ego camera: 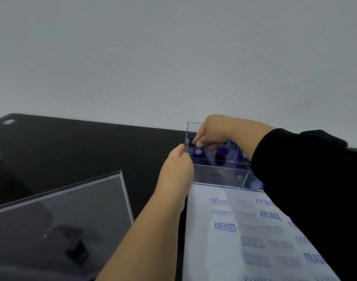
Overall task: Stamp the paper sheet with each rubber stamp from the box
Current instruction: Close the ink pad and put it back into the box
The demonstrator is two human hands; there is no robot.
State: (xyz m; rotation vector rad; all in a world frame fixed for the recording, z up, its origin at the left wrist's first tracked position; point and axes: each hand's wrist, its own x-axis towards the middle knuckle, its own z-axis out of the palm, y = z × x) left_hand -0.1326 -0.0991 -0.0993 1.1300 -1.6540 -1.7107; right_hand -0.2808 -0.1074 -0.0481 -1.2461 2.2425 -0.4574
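Clear plastic box (214, 171) sits at twelve o'clock from the paper sheet (224, 240); my left hand (178, 167) pinches its wall, my right hand (212, 130), nearer, reaches in, its grip hidden from me.

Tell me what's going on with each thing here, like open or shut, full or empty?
Clear plastic compartment box: open, lid off, holding stamps.
Clear flat plastic lid: off, lying on the black table.
White paper sheet: covered in blue stamped words.
Blue-topped rubber stamps: sitting in the box.
Left hand: pinching the box's corner.
Right hand: fingers reaching inside the box.
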